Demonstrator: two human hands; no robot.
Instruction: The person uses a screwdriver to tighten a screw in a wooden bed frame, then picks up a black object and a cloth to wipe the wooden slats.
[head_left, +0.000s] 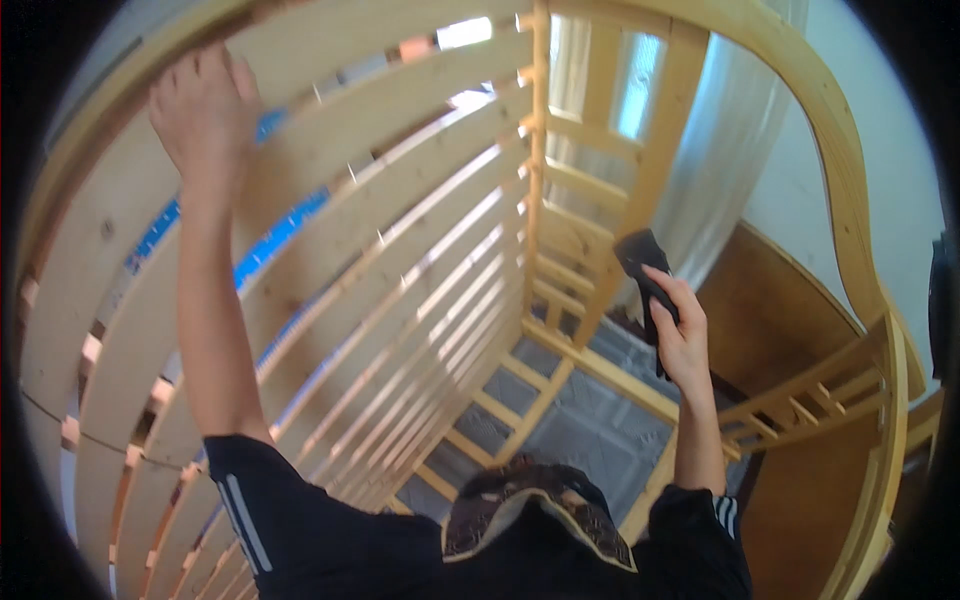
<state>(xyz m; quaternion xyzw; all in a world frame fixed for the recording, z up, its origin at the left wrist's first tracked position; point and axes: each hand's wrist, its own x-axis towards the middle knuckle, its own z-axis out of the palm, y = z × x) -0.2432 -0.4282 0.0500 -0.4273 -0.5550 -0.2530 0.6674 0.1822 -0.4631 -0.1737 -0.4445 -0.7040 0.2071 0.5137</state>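
My left hand [207,115] is raised at the upper left, its fingers curled at the edge of a pale wooden slat [105,228], beside the curved outer rail [62,165]. The fingertips are hidden in the gap there. On the right, my right hand [683,330] is wrapped round a black hand tool [640,252] with a narrow handle and a broader, blunt head. That head points up and to the left, apart from the slats. I cannot make out the tool's exact kind.
Rows of slats with narrow gaps fill the left side, blue material [282,235] showing through. A wooden end frame [590,140] stands at the back before a pale curtain [715,140]. A curved wooden rail [850,170] and a small ladder-like railing [800,405] are at right.
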